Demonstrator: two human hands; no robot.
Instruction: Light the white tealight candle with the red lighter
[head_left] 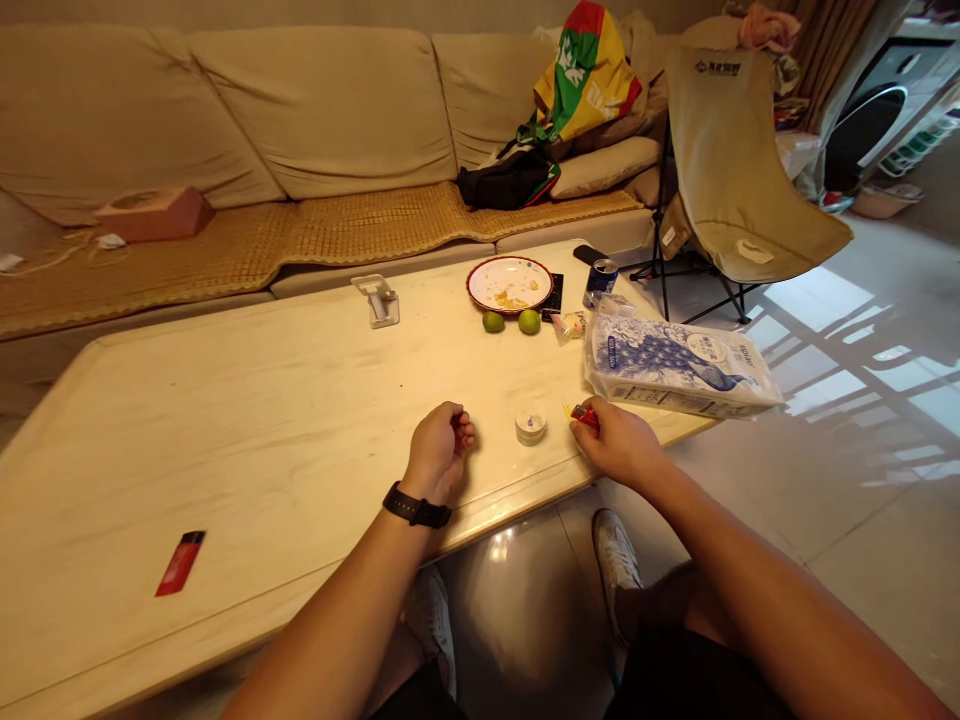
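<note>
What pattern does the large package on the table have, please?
The package has a blue peacock pattern, clearest in the head view.

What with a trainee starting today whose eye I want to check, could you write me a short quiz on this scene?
1. Multiple choice: what does the right hand hold?
A) a blue can
B) a red lighter
C) a television remote

2. True or false: the small round container stands between the left hand and the right hand.

3. Fill in the number: just in front of the plate lie ____ green fruits.

Key: 1. B; 2. true; 3. two
</note>
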